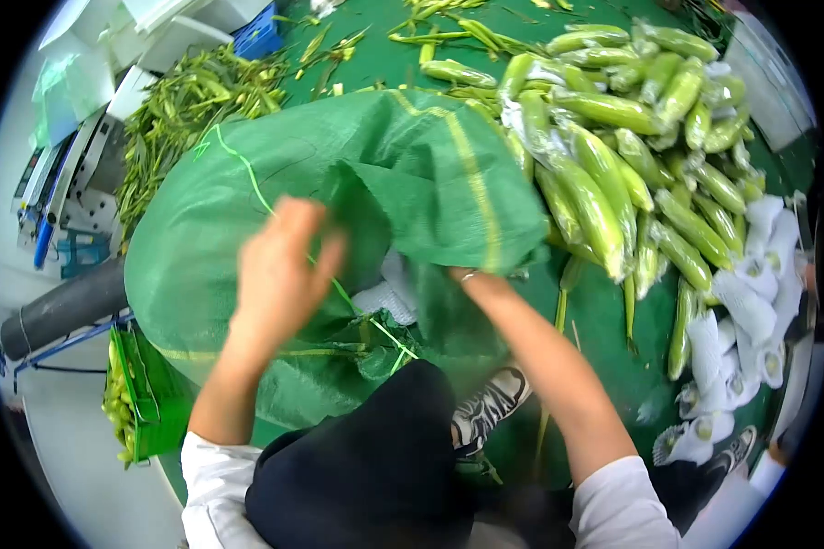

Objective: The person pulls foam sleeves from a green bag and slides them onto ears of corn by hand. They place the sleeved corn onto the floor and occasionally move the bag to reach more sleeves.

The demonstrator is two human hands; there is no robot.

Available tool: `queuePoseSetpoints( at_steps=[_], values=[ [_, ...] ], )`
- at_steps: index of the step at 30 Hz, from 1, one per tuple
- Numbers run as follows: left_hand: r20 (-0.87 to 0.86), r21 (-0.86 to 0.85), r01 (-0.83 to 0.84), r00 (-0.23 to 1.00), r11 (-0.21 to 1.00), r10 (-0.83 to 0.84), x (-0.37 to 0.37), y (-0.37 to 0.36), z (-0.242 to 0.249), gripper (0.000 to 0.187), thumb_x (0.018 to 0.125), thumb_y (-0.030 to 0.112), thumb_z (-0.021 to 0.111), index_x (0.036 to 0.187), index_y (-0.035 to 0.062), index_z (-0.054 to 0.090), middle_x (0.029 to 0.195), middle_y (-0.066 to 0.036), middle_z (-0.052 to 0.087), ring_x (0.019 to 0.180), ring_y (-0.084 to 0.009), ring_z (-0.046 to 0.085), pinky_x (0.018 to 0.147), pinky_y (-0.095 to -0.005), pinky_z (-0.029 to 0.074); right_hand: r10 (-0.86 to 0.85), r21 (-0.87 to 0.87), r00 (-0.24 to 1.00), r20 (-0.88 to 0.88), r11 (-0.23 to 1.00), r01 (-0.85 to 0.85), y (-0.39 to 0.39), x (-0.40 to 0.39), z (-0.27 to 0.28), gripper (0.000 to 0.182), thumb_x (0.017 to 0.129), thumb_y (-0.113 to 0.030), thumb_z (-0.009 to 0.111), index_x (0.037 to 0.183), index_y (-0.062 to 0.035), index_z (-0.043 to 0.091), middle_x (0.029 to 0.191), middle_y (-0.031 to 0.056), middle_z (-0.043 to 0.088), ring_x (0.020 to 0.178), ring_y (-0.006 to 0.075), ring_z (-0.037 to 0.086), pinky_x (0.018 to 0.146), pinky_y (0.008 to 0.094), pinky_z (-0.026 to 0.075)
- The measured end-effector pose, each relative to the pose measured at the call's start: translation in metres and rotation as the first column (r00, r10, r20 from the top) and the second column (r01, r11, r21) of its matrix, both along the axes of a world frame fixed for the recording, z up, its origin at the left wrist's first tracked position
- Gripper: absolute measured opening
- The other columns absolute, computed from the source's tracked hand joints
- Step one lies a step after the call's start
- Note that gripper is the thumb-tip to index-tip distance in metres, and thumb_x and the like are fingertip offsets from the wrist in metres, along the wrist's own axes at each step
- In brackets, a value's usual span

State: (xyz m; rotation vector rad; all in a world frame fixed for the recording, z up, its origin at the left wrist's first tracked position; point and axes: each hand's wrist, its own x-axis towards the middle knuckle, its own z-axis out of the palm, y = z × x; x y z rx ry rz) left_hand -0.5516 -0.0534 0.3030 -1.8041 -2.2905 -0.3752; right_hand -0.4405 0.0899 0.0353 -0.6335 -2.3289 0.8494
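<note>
A large, full green woven sack (201, 247) with yellow stripes lies in front of me, its mouth partly open. My left hand (287, 261) is over the sack, fingers bent and blurred by motion. A bright green string (240, 160) runs across the sack and passes behind that hand; whether the fingers hold it cannot be made out. My right hand (471, 276) reaches under the loose flap of the sack (439, 210), and its fingers are hidden by the cloth. Through the opening some white foam netting (392, 291) shows.
Plastic-wrapped green corn ears (604, 192) are heaped at the right, beside white foam-netted pieces (746, 306). Stripped husks (201, 96) lie at the back left. A green crate (151, 403) and a dark roller (64, 309) stand left. My shoe (490, 409) is near the sack.
</note>
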Motion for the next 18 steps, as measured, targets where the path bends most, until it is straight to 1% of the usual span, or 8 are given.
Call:
queuePoseSetpoints(
  at_steps=[3,6,8,10,11,13,14,18],
  values=[
    [0.328,-0.317,-0.142,0.911,0.938,0.249,0.011,-0.025,-0.057,0.017,0.080,0.014,0.059,0.075,-0.0026,0.060,0.070,-0.019,0.060,0.063,-0.0369,0.058,0.059,-0.0426,0.046,-0.110,0.181,0.983,0.150,0.980,0.082,0.043,0.052,-0.017,0.048,0.091,-0.024,0.044,0.134,-0.0049,0.037,0.139,0.0148,0.037,0.131,0.0334,0.029,0.110,0.0441,0.019],
    [0.127,-0.239,-0.540,0.807,0.807,0.577,-0.001,-0.105,-0.120,0.013,0.074,0.009,0.056,0.079,-0.0003,0.063,0.074,-0.024,0.061,0.066,-0.0419,0.059,0.063,-0.0494,0.048,-0.307,0.250,0.946,0.108,0.929,0.273,0.096,0.088,-0.040,0.046,0.089,-0.024,0.045,0.131,-0.0046,0.043,0.135,0.0131,0.043,0.127,0.0293,0.036,0.108,0.0423,0.023],
    [0.116,-0.230,-0.627,0.742,0.744,0.661,-0.001,-0.144,-0.140,0.021,0.070,0.003,0.054,0.089,-0.0027,0.062,0.083,-0.026,0.061,0.080,-0.0417,0.058,0.072,-0.0499,0.046,-0.365,0.106,0.902,0.232,0.931,0.350,0.088,0.126,0.038,0.035,0.081,-0.014,0.053,0.114,-0.0030,0.056,0.119,0.0149,0.056,0.115,0.0332,0.048,0.099,0.0414,0.034],
    [0.201,0.111,-0.502,0.857,0.858,0.475,-0.019,-0.152,-0.168,0.027,0.069,0.001,0.054,0.095,-0.0031,0.060,0.089,-0.026,0.061,0.088,-0.0416,0.057,0.076,-0.0488,0.045,-0.420,-0.106,0.905,0.068,0.899,0.425,0.066,0.145,0.076,0.033,0.069,-0.002,0.059,0.102,-0.0004,0.060,0.105,0.0192,0.061,0.105,0.0383,0.051,0.093,0.0397,0.038],
    [0.272,-0.063,-0.505,0.821,0.861,0.502,-0.031,-0.148,-0.182,0.031,0.068,0.002,0.055,0.099,-0.0021,0.059,0.096,-0.025,0.060,0.092,-0.0415,0.055,0.079,-0.0477,0.044,-0.422,-0.186,0.898,0.120,0.879,0.438,0.052,0.153,0.084,0.032,0.070,0.000,0.057,0.102,0.0018,0.058,0.108,0.0222,0.058,0.103,0.0404,0.050,0.090,0.0411,0.039],
    [0.248,-0.228,-0.376,0.870,0.898,0.427,-0.064,-0.133,-0.230,0.036,0.068,0.006,0.058,0.104,0.0005,0.057,0.104,-0.021,0.059,0.097,-0.0402,0.054,0.083,-0.0460,0.044,-0.442,0.087,0.895,0.056,0.895,0.437,0.002,0.156,0.126,0.039,0.073,-0.002,0.057,0.110,0.0073,0.050,0.116,0.0296,0.046,0.106,0.0473,0.042,0.093,0.0453,0.035],
    [0.156,-0.236,-0.270,0.938,0.933,0.311,-0.076,-0.125,-0.259,0.037,0.069,0.010,0.060,0.105,0.0021,0.057,0.105,-0.020,0.060,0.098,-0.0390,0.054,0.083,-0.0454,0.044,-0.585,0.301,0.810,-0.031,0.767,0.566,-0.021,0.161,0.100,0.037,0.074,-0.003,0.058,0.107,0.0080,0.048,0.108,0.0283,0.047,0.103,0.0469,0.041,0.092,0.0464,0.034],
    [0.153,-0.128,-0.641,0.741,0.757,0.654,-0.050,-0.098,-0.257,0.034,0.073,0.030,0.060,0.099,0.0073,0.062,0.103,-0.017,0.062,0.095,-0.0358,0.058,0.082,-0.0435,0.046,-0.094,-0.392,0.995,0.020,0.915,0.095,-0.084,0.132,0.117,0.013,0.071,-0.002,0.060,0.084,-0.0015,0.057,0.073,0.0084,0.054,0.065,0.0209,0.055,0.065,0.0310,0.045]
  ],
)
